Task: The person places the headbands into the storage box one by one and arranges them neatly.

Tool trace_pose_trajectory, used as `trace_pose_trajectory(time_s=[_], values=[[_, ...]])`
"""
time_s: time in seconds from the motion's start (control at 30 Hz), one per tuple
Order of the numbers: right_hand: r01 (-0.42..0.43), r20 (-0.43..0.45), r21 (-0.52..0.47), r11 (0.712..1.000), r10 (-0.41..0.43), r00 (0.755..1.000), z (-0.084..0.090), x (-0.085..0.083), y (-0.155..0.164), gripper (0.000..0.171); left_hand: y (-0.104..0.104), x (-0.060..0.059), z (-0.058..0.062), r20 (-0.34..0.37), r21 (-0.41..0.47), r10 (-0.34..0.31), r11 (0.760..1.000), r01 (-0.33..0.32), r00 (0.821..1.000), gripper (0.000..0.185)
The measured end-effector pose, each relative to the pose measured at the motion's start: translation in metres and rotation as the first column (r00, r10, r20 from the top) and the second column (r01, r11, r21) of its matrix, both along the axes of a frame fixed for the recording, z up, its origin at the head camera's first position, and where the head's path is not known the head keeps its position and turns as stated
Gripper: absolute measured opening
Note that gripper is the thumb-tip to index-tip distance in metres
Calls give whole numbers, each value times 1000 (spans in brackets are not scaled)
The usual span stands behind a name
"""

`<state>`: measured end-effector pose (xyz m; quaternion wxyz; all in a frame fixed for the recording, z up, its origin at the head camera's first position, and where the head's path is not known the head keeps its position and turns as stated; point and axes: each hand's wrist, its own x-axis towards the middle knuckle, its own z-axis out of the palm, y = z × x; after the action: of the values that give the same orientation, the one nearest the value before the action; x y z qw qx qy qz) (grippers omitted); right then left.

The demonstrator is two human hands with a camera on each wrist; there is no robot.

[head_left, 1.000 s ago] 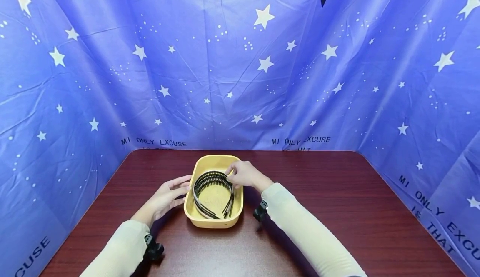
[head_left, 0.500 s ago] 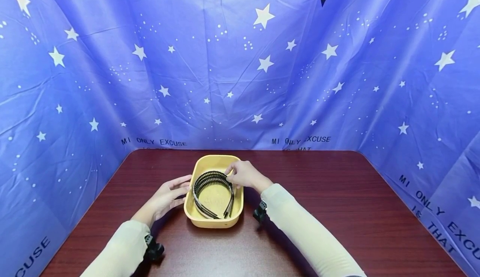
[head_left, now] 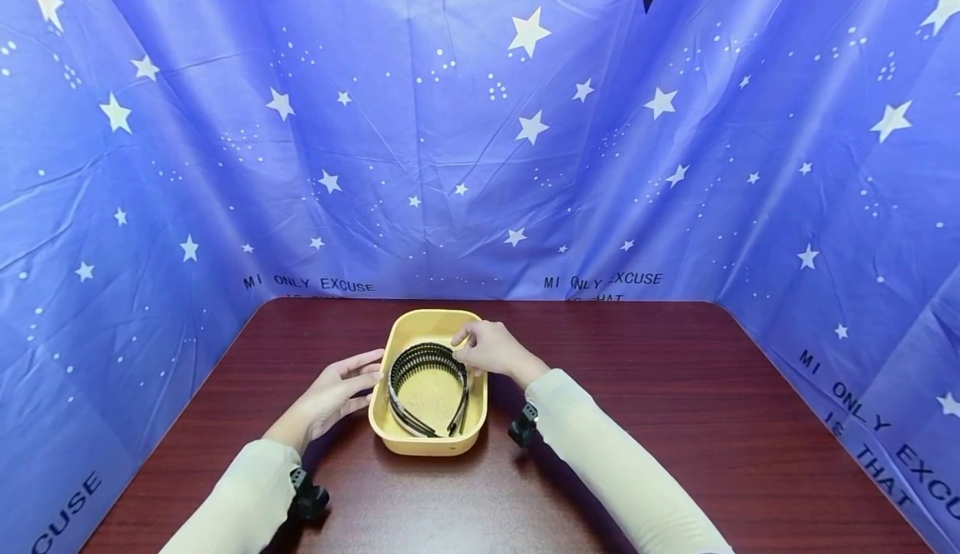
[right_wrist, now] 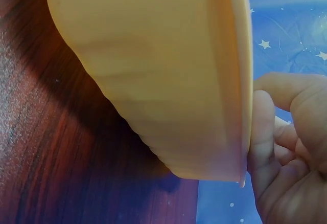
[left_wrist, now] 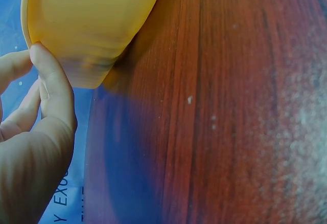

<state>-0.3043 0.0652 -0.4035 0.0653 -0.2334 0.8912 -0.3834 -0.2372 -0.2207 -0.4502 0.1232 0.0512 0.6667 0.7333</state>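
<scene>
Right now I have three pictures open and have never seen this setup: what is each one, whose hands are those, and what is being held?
No machine here: a person works with two bare hands. The wide picture comes from a camera on the head, looking down at a dark red table hung round with blue star cloth. The other two come from cameras strapped to each wrist, so they show close, tilted views.

On the table stands a yellow tub with black toothed headbands inside. The left hand rests against the tub's left wall; the left wrist view shows a fingertip touching it. The right hand reaches over the far right rim, its fingers pinching the headbands' arch.
</scene>
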Motion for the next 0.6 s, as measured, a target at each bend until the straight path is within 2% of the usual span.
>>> trace_pose_trajectory(time_s=[0.37,0.6], values=[[-46,-44,-99,994,42,998,-2,4,6,18,-1,0,-1,-3,4,1,1000,-1,1000,61],[-46,-163,-36,998,39,986,0,8,12,19,0,-1,-1,1,-2,11,1000,-11,1000,62]])
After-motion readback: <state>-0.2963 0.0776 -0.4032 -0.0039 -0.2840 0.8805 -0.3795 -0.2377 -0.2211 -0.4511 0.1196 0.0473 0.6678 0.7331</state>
